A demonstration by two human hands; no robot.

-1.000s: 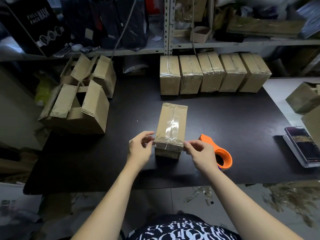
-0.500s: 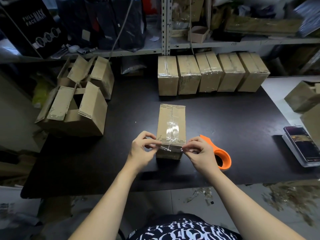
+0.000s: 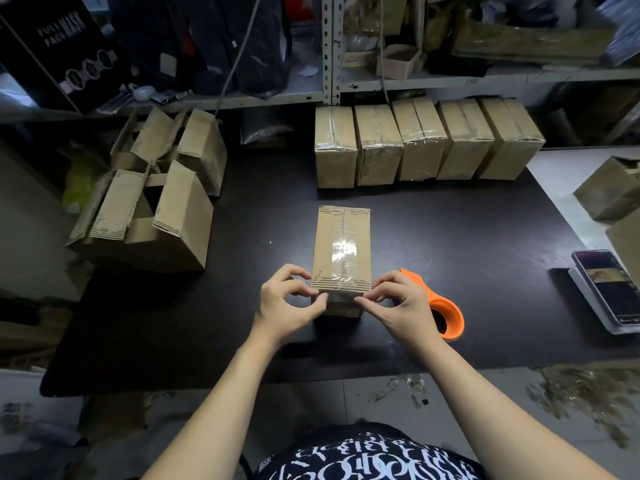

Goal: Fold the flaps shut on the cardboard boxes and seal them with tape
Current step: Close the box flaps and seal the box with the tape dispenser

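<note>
The black table (image 3: 467, 258) fills the middle of the view. At its far edge, at 12 to 1 o'clock, five sealed boxes (image 3: 422, 143) stand in a row, side against side. At 10 o'clock two open boxes (image 3: 149, 220) wait with their flaps up.

The box (image 3: 341, 251) now in work lies at the centre of the table, long side pointing to 12 o'clock. Its flaps are folded shut and the tape (image 3: 343, 245) runs along the top seam to the near edge.

The left hand (image 3: 287, 303) is at the box's 7 o'clock corner and the right hand (image 3: 398, 303) at its 5 o'clock corner. On both hands the fingers are curled, and thumb and index tips pinch the tape end and press it on the near face.

The orange dispenser (image 3: 446, 317) lies at 4 o'clock, just behind the right hand. A phone (image 3: 606, 285) lies at 3 o'clock.

I judge the step to be the finishing of this seal. The next move probably asks for a firm rub so the end lies flat, then this box goes to the row and an open one is taken.
</note>
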